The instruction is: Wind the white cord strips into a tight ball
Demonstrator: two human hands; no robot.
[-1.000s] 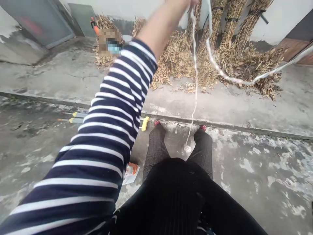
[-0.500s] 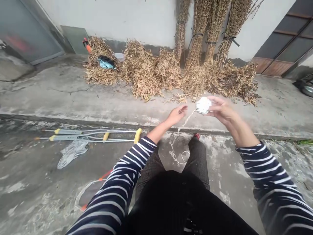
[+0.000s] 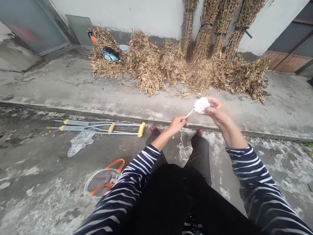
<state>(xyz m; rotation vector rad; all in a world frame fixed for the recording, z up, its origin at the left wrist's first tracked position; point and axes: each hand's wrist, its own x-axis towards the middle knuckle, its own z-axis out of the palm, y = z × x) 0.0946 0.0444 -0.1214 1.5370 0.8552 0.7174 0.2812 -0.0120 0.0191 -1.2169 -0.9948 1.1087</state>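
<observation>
A small ball of white rope [image 3: 201, 105] is gripped in the fingers of my right hand [image 3: 218, 113], in front of my body. From the ball a short stretch of rope [image 3: 189, 115] runs straight to my left hand [image 3: 178, 125], whose fingers are closed round it. Below that hand, the loose end of the rope [image 3: 182, 150] hangs down and lies in loops on the ground between my feet.
Dry plant stalks [image 3: 148, 65] lie heaped along the raised concrete ledge [image 3: 117, 94]; tied bundles [image 3: 221, 29] lean on the wall. At left on the ground are crutches [image 3: 102, 128], a clear plastic sheet [image 3: 81, 142] and a bag with orange handles [image 3: 97, 182].
My left hand has gone from open beside the rope to closed on it, a little lower. The rope between my hands is now straight. The view has shifted slightly left.
</observation>
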